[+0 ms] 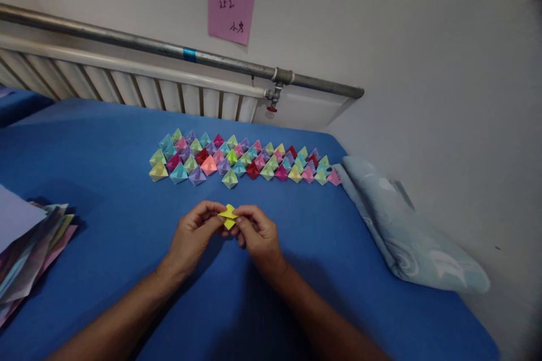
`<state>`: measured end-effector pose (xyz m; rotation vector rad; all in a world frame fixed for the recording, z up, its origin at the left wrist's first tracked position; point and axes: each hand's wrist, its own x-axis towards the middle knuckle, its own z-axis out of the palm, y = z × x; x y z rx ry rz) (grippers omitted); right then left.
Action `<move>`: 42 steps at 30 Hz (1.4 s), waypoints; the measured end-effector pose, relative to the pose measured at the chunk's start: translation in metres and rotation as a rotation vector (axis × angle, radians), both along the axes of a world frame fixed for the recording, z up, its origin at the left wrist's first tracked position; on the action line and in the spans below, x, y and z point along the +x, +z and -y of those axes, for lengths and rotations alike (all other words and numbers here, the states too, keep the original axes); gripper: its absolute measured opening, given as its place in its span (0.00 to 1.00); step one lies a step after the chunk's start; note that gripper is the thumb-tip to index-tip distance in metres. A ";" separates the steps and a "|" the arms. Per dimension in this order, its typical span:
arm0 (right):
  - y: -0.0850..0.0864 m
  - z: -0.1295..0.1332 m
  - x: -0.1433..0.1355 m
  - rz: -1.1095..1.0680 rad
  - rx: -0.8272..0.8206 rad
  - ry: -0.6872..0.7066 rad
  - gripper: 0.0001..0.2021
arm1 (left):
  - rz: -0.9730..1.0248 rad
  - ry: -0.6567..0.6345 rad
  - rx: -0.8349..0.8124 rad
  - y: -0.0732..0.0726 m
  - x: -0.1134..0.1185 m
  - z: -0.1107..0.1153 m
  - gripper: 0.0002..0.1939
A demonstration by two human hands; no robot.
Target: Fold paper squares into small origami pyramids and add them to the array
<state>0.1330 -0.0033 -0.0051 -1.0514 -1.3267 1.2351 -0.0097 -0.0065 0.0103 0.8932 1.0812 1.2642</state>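
Observation:
A small folded yellow paper (229, 217) is held up above the blue surface, between my two hands. My left hand (193, 237) pinches its left side between thumb and fingers. On the right side, my right hand (259, 235) grips it the same way. Just beyond my hands, several folded paper pieces (209, 166) in many colours stand in close rows on the blue surface (127, 208). A pale green piece (230, 179) sits at the front of the rows, nearest to my hands.
At the left edge lies a stack of coloured paper sheets (31, 254). A folded light-blue blanket (406, 237) lies on the right against the wall. Behind the surface are a white radiator (165, 93), a metal pipe (139, 42) and a pink note (231, 8) on the wall.

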 end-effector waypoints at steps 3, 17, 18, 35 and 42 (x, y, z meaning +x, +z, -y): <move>0.004 0.002 0.003 0.051 0.078 -0.010 0.07 | 0.070 -0.020 -0.051 -0.001 -0.003 -0.001 0.10; 0.016 -0.002 0.009 0.023 -0.143 -0.021 0.09 | 0.038 -0.104 -0.070 0.007 -0.002 -0.002 0.27; 0.017 -0.003 0.008 0.033 -0.160 -0.005 0.10 | 0.031 -0.113 -0.075 0.007 -0.002 -0.002 0.27; 0.011 -0.006 0.002 -0.126 -0.353 -0.031 0.13 | -0.187 -0.335 -0.107 0.005 -0.005 0.000 0.12; 0.014 -0.005 0.006 0.017 -0.273 0.077 0.10 | -0.275 -0.399 -0.053 0.002 -0.012 0.002 0.14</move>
